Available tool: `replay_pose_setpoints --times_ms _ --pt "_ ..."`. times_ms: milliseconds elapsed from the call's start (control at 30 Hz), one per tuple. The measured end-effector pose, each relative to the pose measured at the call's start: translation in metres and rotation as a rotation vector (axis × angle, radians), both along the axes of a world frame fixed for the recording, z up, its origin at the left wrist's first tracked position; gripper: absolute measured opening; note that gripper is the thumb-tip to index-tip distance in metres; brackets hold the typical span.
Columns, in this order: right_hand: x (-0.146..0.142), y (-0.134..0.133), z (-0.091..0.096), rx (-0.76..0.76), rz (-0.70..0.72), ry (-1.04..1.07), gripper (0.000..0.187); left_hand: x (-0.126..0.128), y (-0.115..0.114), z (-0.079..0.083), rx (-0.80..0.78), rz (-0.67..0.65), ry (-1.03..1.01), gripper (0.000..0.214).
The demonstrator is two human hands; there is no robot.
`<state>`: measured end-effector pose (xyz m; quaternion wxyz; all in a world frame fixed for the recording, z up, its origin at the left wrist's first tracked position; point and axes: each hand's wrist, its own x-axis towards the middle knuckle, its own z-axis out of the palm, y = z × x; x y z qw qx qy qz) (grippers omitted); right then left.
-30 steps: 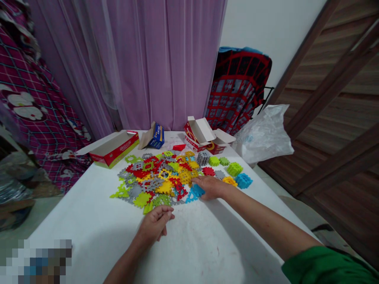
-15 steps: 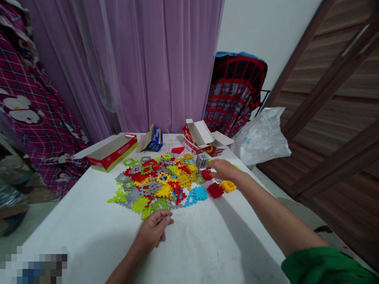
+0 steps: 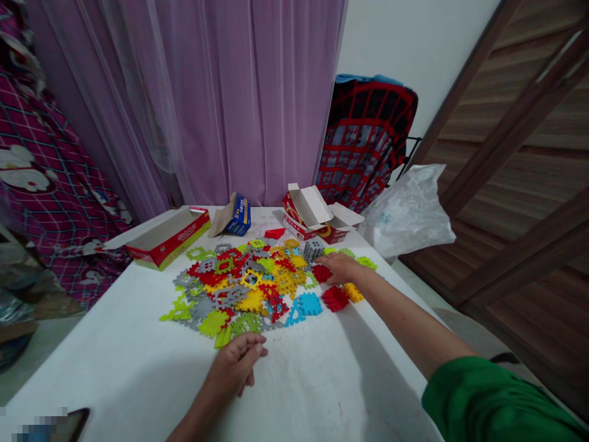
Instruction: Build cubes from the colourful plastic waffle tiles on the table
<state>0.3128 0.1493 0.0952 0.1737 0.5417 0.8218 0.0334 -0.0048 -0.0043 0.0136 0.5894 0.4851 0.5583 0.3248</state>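
A heap of flat, toothed plastic puzzle pieces (image 3: 239, 285) in red, yellow, green, grey and blue lies on a white table (image 3: 304, 380). My right hand (image 3: 339, 267) reaches over the heap's right side, fingers bent down onto a red piece (image 3: 321, 273) by a grey block (image 3: 313, 250). A red assembled piece (image 3: 335, 298), a blue one (image 3: 309, 303) and an orange one (image 3: 353, 292) lie just near it. My left hand (image 3: 237, 363) rests on the table at the heap's near edge, fingers loosely together, nothing seen in it.
Open cardboard boxes stand at the table's far side: a long red one (image 3: 168, 236), a blue one (image 3: 237, 216), two red ones (image 3: 310, 215). A white plastic bag (image 3: 407, 212) sits at the right edge. Purple curtain behind; a dark phone (image 3: 69, 423) at the near left corner.
My right hand moved from the blue piece at the heap's near right back to the red piece by the grey block. A red assembled piece now lies where it was. Left hand barely moved.
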Motion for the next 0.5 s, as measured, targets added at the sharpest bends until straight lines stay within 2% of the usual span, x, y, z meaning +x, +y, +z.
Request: replay_pose_setpoints --times_ms 167,500 --pt "0.000 0.002 -0.003 -0.014 -0.015 -0.018 0.072 0.000 0.001 -0.001 -0.021 0.002 0.011 0.052" --pt "-0.003 0.005 -0.005 -0.038 -0.008 0.019 0.071 0.001 -0.001 0.010 -0.028 0.015 0.012 0.050"
